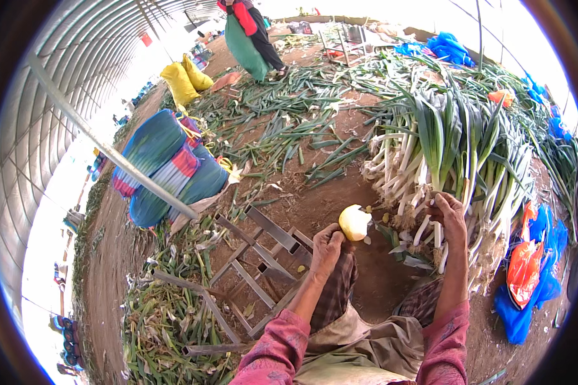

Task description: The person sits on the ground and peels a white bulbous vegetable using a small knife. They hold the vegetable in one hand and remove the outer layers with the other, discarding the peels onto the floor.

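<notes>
My left hand [328,245] holds up a pale yellow, partly peeled or bitten round fruit [354,222] between thumb and fingers, above my knee. The fruit has an uneven broken edge at its right side; its kind I cannot tell. On the right, my right hand [447,211] is raised with thumb and fingertips close together, in front of a big heap of leeks [414,149]. Whether something small is between those fingertips, I cannot tell. Green leaves and white stalks with roots stand behind and beside that hand.
A metal frame [265,262] lies to the left, near leaf scraps [173,322]. Beyond are wrapped leek bundles [159,168], a slanting pole [111,149] and yellow sacks [179,84]. A person [260,38] carries a green sack. Red and blue plastic bags [525,274] lie at right.
</notes>
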{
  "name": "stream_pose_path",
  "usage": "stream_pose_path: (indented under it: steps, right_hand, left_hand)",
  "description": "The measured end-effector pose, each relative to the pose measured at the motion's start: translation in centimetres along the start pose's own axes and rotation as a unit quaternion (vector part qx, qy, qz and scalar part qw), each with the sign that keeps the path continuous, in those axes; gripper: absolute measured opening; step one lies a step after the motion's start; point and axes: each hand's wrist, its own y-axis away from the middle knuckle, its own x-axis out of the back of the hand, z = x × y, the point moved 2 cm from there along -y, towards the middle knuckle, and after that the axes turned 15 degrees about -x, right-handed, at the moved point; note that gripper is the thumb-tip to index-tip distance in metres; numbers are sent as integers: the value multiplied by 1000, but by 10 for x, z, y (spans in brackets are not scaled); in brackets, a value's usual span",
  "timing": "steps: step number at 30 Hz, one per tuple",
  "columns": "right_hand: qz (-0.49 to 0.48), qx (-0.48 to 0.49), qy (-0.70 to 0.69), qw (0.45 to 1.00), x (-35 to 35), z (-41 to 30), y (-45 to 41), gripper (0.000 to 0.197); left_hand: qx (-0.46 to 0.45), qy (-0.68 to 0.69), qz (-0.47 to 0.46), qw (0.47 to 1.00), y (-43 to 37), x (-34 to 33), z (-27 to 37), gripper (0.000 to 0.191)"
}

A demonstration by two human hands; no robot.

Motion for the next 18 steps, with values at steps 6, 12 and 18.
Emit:
stream_pose_path:
  steps: [6,12,18]
  right_hand:
    - [0,0,14,1000,-9,2,-4,34]
    - [-10,3,18,1000,-11,3,-5,30]
    - [-10,2,15,1000,-7,7,-10,35]
  left_hand:
    - [-23,34,46,998,1,18,3,23]
    - [-12,25,49,998,0,23,-1,21]
    - [-12,24,43,999,0,22,-3,19]
